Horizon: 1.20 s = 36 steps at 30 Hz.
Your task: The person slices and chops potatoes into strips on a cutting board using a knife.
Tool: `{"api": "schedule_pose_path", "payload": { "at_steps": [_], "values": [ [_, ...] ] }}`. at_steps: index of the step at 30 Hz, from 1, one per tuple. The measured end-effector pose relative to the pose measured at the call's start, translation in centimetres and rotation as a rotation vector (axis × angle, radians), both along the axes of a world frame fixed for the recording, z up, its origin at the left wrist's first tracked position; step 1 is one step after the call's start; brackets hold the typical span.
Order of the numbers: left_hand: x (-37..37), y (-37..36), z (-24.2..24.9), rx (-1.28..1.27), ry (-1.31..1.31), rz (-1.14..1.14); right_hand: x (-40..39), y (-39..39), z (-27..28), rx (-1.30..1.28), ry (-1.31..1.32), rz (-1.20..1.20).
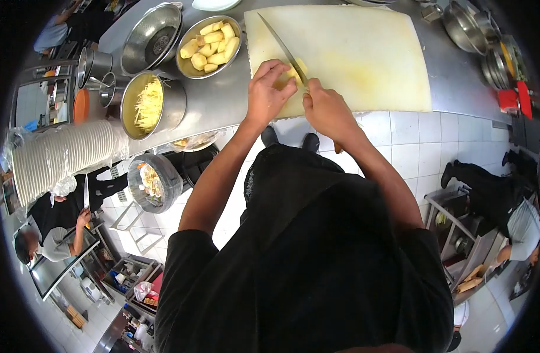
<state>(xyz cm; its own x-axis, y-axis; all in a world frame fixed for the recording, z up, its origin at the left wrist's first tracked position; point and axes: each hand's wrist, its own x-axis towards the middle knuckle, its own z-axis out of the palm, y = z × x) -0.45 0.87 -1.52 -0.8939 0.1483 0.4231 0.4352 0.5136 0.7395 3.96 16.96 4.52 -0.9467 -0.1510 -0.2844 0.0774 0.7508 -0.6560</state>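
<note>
On the white cutting board [376,65], my right hand [329,112] is wrapped round the handle of a long kitchen knife [280,42]. Its blade points away to the upper left and crosses a pale yellow piece of what looks like peeled potato [300,66]. My left hand [268,91] presses that piece from the left, fingers curled close to the blade. Left of the board, a metal bowl [180,56] holds several peeled potatoes [212,47]. Nearer me, a deep metal pot [174,105] contains thin yellow shreds [149,105].
A metal colander [141,44] and a tall row of white plates [64,156] stand on the left. Below the counter is a lined waste bin [170,188] with scraps. Metal bowls [467,29] sit at the right. Other people work on both sides; the left one holds a knife [86,191].
</note>
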Motion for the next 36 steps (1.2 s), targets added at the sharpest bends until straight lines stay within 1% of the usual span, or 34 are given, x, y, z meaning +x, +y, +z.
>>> {"api": "schedule_pose_path", "payload": {
  "at_steps": [5,8,20,27,29,32,36],
  "values": [
    [0.1,-0.1,0.0,-0.002,0.012,-0.001,1.3,0.3,2.3,-0.042,-0.034,-0.030],
    [0.1,-0.1,0.1,-0.003,-0.003,-0.002,1.6,0.3,2.6,-0.044,0.004,-0.005],
    [0.1,0.1,0.1,0.060,-0.016,0.013,1.4,0.2,3.3,-0.007,-0.001,0.023],
    [0.2,0.1,0.2,0.053,-0.044,0.013,1.1,0.1,3.1,0.008,0.008,0.034],
    [0.2,0.2,0.2,0.052,-0.046,0.012,1.1,-0.1,2.1,0.022,0.055,0.017],
    [0.0,0.0,0.2,0.015,0.052,0.009,-0.3,-0.5,-0.8,0.016,0.090,0.038],
    [0.0,0.1,0.0,0.047,-0.026,0.006,-0.5,0.0,-0.3,0.024,0.014,0.000]
  ]
}}
